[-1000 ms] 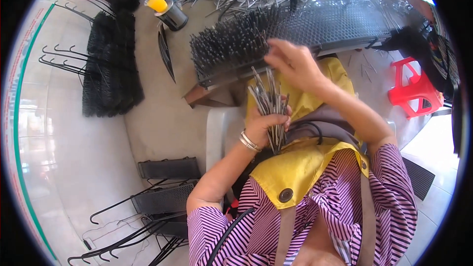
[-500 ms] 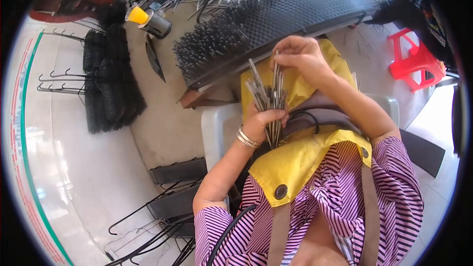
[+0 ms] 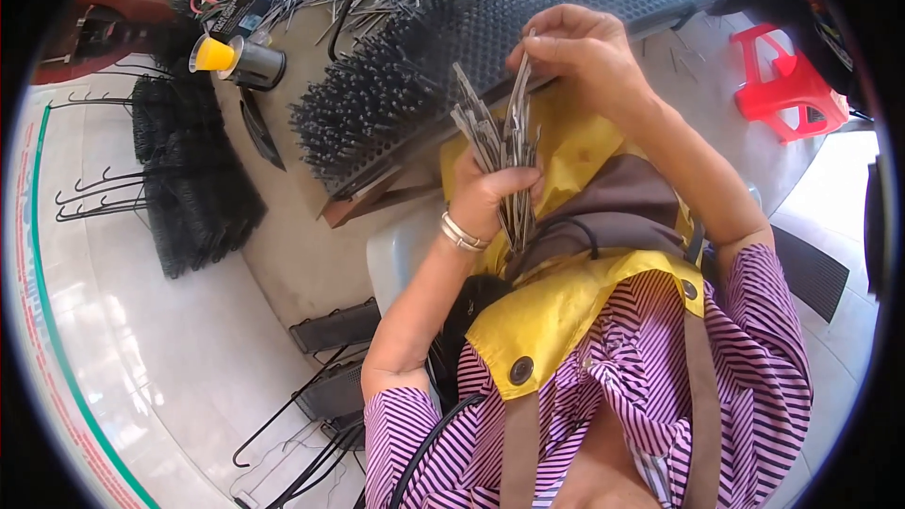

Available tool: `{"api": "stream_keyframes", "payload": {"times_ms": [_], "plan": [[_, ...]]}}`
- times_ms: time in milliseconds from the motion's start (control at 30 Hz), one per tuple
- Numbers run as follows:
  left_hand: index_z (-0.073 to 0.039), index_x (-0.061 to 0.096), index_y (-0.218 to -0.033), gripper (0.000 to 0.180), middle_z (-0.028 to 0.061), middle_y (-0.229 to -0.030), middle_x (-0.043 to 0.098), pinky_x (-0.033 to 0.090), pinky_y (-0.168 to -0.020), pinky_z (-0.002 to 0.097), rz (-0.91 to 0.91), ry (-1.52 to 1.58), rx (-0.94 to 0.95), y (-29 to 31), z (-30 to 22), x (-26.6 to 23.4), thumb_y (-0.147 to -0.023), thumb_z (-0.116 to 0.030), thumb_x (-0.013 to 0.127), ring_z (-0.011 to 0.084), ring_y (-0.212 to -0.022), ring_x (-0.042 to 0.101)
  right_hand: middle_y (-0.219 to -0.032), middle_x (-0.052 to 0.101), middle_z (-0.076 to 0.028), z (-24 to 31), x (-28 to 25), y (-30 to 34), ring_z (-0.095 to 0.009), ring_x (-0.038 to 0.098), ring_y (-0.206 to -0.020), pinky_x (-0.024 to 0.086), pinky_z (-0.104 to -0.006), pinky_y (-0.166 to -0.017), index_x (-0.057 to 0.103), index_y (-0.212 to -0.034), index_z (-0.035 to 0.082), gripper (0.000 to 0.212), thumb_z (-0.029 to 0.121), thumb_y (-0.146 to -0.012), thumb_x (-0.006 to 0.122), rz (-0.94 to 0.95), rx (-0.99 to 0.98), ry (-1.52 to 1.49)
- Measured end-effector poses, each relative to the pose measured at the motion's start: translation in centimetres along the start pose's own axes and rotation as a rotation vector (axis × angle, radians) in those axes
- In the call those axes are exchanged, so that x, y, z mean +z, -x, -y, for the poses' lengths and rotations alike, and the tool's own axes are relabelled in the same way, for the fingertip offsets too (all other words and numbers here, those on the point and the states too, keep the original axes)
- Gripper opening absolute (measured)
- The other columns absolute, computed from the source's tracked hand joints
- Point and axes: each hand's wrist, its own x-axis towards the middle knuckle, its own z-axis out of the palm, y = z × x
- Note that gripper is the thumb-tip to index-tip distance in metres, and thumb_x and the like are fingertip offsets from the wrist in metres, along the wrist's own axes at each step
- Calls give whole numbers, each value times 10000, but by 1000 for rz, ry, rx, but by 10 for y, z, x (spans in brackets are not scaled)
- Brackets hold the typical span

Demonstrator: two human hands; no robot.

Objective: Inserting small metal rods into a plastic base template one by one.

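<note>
Floor [image 3: 702, 99] bears red stool [image 3: 801, 85], apart from held strips [image 3: 484, 139].

Left hand [image 3: 485, 193]: closed in a grip, thumb [image 3: 512, 181] laid across the front. Left forearm [image 3: 415, 306]: slanting forward and inward from a bent elbow. Right hand [image 3: 594, 52]: farther forward, apart from the left; thumb and forefinger pinched, remaining fingers [image 3: 570, 15] curled. Right forearm [image 3: 698, 155]: bare, angled inward.
</note>
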Motion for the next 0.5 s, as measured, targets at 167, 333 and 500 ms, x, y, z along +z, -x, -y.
{"api": "stream_keyframes", "payload": {"times_ms": [167,333,500], "plan": [[21,493,-931,336,99,-686,551,436,-481,277,-8,70,-41,-1,-1,-4,-615,51,604,179,-528,529,-803,612,-159,12,-6,-18,-226,610,-744,516,-301,-656,547,-871,-12,98,30,-783,557,-70,-178,-1],[12,490,-955,360,100,-704,560,440,-492,270,-34,135,-49,3,-2,-6,-622,63,619,174,-554,536,-754,622,-127,14,18,-39,-179,610,-661,496,-267,-587,548,-877,-10,108,31,-780,575,-107,-344,-16],[-29,474,-1028,434,136,-732,550,429,-506,304,7,131,-66,5,-1,-10,-623,77,589,212,-575,528,-711,618,-44,3,37,-61,-67,578,-619,465,-183,-543,541,-835,-10,61,-17,-786,576,-181,-567,256]]}}
